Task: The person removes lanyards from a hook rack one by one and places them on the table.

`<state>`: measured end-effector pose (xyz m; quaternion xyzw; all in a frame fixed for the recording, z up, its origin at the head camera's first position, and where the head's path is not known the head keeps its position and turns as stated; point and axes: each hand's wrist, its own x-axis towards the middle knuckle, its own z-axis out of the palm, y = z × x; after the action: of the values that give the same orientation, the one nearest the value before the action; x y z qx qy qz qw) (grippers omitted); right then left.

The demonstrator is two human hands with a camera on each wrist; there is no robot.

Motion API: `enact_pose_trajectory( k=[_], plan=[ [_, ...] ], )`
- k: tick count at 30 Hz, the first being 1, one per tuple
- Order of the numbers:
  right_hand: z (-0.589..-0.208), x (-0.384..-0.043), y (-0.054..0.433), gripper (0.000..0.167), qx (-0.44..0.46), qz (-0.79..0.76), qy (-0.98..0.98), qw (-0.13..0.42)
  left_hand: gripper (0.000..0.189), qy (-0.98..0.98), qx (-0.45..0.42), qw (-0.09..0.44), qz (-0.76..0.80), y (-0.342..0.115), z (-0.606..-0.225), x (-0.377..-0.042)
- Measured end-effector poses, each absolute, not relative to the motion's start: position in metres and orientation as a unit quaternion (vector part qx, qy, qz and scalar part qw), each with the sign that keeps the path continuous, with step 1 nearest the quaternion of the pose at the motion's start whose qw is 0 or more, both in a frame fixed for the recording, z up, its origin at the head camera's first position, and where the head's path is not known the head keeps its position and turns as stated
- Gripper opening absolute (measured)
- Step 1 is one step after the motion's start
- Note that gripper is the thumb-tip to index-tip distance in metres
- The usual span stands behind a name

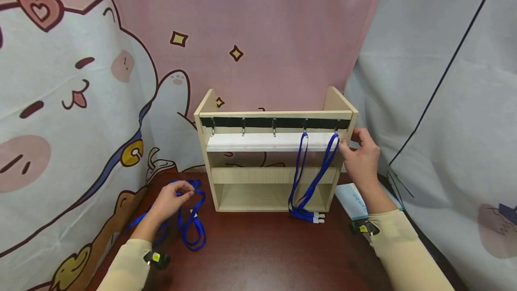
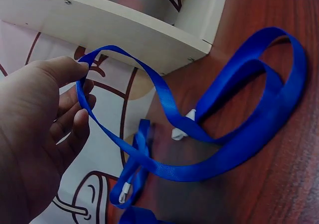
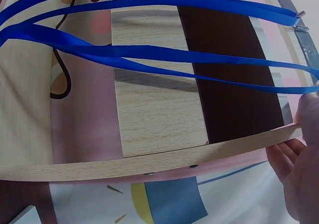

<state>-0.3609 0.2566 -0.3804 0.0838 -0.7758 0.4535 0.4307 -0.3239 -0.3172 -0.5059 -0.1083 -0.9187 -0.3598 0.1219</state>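
Note:
On the left of the head view, my left hand [image 1: 171, 200] pinches one loop of a blue lanyard [image 2: 199, 171] between thumb and fingertip; the rest of that lanyard trails down to the table. Its white clip [image 2: 184, 126] shows in the left wrist view. My right hand [image 1: 362, 160] grips the right side panel of a wooden rack [image 1: 274, 175], thumb at the front and fingers round the outer side. Two blue lanyards [image 1: 322, 172] hang from the rack's two rightmost hooks, their white buckles [image 1: 317, 218] near the table.
Several metal hooks [image 1: 243, 127] line the rack's dark strip [image 1: 258, 122]. More blue lanyard [image 2: 142, 144] lies beside my left hand. A light-blue box [image 1: 351, 201] lies right of the rack on the brown table [image 1: 250, 255]. Printed cloth [image 1: 278, 35] hangs behind.

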Motion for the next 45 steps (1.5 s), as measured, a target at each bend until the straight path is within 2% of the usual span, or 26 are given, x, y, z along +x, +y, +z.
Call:
enact_pose_trajectory(
  k=[7,14,33,45],
  plan=[
    [-0.382,-0.362,0.257,0.021,0.082,0.452,-0.778,0.429,0.009,-0.92,-0.109,0.089,-0.365,-0.321,-0.521,-0.326],
    [-0.382,-0.361,0.257,0.021,0.082,0.452,-0.777,0.43,0.004,-0.924,-0.114,0.088,-0.354,-0.322,-0.529,-0.325],
    [-0.382,-0.361,0.258,0.02,0.081,0.453,-0.778,0.429,0.014,-0.927,-0.149,0.067,-0.338,-0.324,-0.549,-0.333],
    [-0.381,-0.361,0.257,0.021,0.079,0.455,-0.78,0.421,0.011,-0.93,-0.143,0.054,-0.333,-0.325,-0.554,-0.336]
  ],
)
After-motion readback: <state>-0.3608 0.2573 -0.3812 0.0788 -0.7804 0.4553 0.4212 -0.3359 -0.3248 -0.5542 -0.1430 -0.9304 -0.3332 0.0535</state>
